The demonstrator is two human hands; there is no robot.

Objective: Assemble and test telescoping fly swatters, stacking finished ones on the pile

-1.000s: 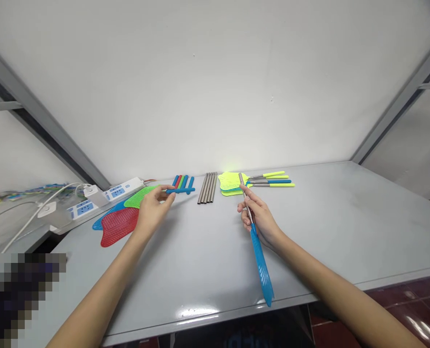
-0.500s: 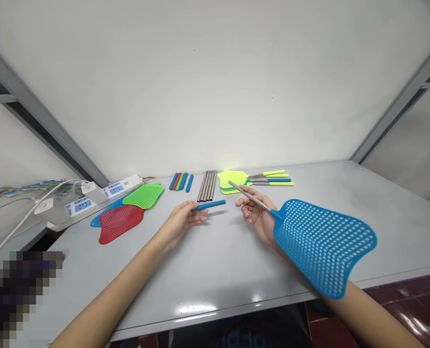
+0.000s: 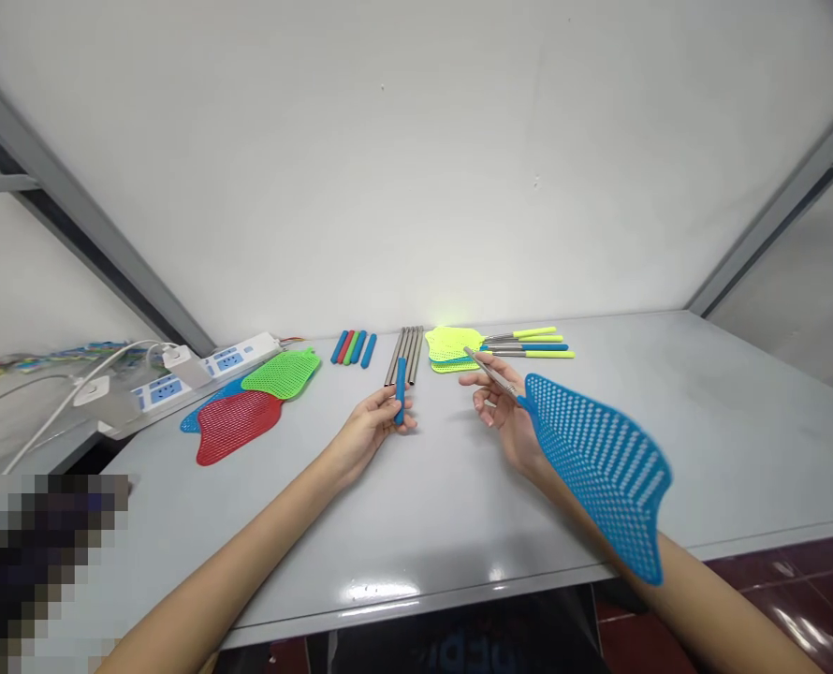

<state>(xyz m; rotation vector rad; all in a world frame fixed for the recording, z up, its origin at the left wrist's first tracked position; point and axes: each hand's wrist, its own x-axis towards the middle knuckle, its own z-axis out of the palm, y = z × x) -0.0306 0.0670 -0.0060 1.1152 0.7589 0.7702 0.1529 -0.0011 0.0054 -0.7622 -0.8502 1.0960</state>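
Two hands working over the gray table (image 3: 753,440), casual as anything: left hand (image 3: 371,429) grips an upright blue grip (image 3: 401,391), right hand (image 3: 502,412) pinches a blue fly swatter (image 3: 599,468) by its steel shaft. Steel tubes (image 3: 403,356) and yellow swatters (image 3: 450,344) lie just beyond.

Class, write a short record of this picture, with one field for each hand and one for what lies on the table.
Left hand: holds a short blue tube upright
Right hand: holds a blue plastic fly swatter by its metal shaft
Table: grey
On table: metal tubes, short coloured tubes, red fly swatter, green fly swatter, yellow fly swatters
Behind table's left end: power strip
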